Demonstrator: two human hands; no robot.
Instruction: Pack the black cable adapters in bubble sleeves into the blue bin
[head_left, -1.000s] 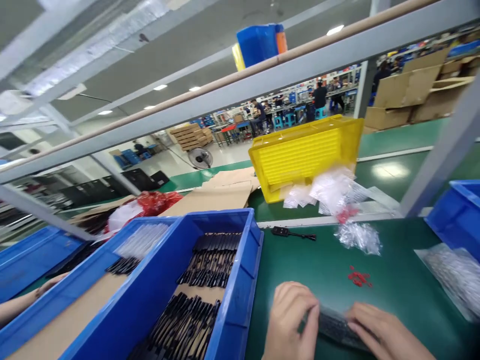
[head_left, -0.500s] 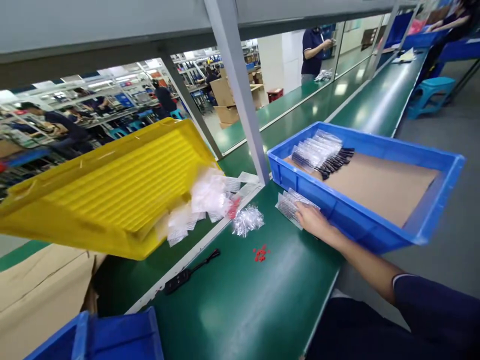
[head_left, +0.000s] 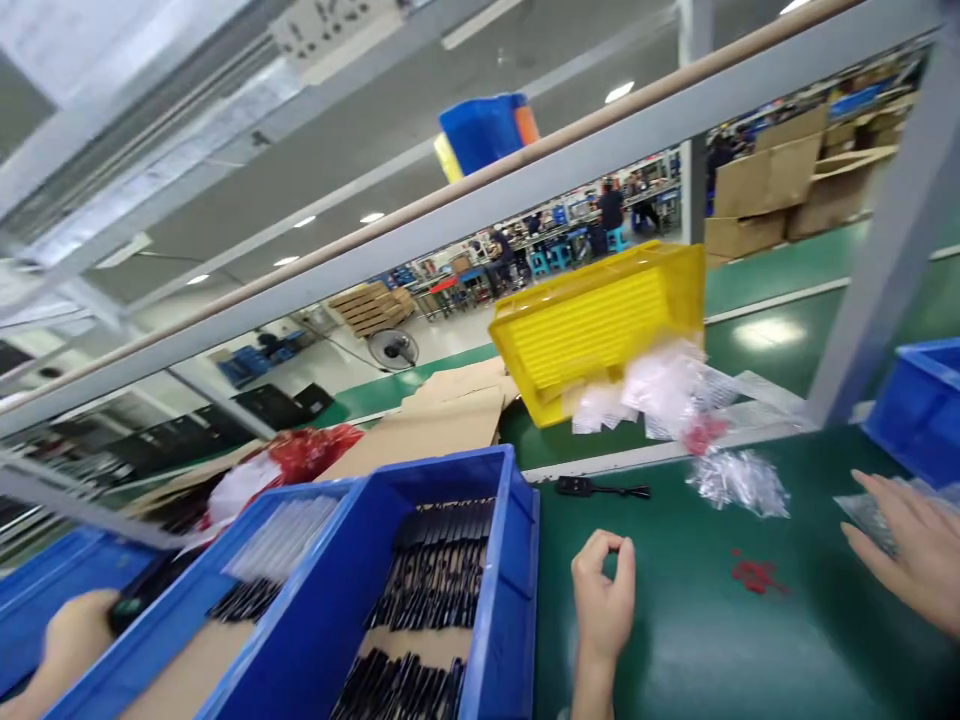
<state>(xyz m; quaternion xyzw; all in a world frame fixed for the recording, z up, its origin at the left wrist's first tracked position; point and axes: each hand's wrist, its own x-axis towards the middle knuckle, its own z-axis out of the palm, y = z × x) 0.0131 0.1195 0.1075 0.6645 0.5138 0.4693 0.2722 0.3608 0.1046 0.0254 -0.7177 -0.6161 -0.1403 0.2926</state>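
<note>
My left hand point(head_left: 604, 590) is over the green work surface point(head_left: 645, 660), its fingers curled toward the thumb, with nothing visible in them. My right hand point(head_left: 907, 545) lies with fingers outstretched over clear bubble-wrap bags point(head_left: 874, 515), beside the blue bin at right point(head_left: 919, 405). Between the hands is a scatter of small red rings point(head_left: 756, 575). Behind them lies a heap of clear plastic pieces point(head_left: 739, 482). A black power-strip-like device with a short cable point(head_left: 574, 486) rests near the back edge.
A blue bin with rows of black cabled parts point(head_left: 525, 560) stands left of my left hand. Another blue bin point(head_left: 187, 650) holds bagged parts. At far left, another person's hand point(head_left: 71, 640) touches a dark object. A tilted yellow tray point(head_left: 592, 320) with white bags stands behind.
The view has swung left, bringing the left-hand bins and my left hand into sight. My right hand is still at the bubble-wrap bags, its fingers now more spread.
</note>
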